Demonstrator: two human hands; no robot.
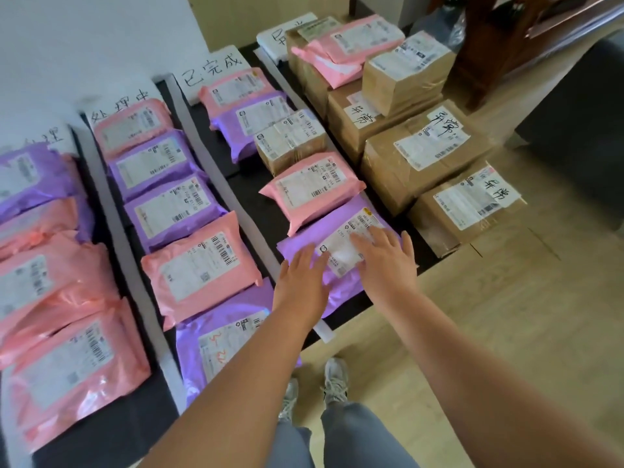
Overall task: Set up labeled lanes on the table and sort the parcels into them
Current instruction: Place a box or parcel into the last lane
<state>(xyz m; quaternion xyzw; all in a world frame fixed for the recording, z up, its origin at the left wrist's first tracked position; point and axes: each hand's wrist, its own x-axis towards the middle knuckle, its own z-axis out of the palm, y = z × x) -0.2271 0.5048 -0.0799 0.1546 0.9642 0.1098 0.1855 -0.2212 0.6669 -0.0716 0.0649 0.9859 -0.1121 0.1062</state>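
Left hand [302, 282] and right hand [388, 261] lay flat, fingers straight, nothing gripped — purple parcel [334, 217] directly beneath both palms.

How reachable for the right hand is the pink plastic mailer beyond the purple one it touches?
Probably yes: right hand rests on the purple plastic mailer; the pink plastic mailer lies uncovered beyond.

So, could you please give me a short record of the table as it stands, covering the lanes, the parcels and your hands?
lanes: four, divided by white strips
third lane sign: handwritten, reads 已完成
fourth lane: mostly brown cartons, several tagged 异常
left hand: flat on the purple mailer at the third lane's near end
right hand: flat on that mailer's shipping label
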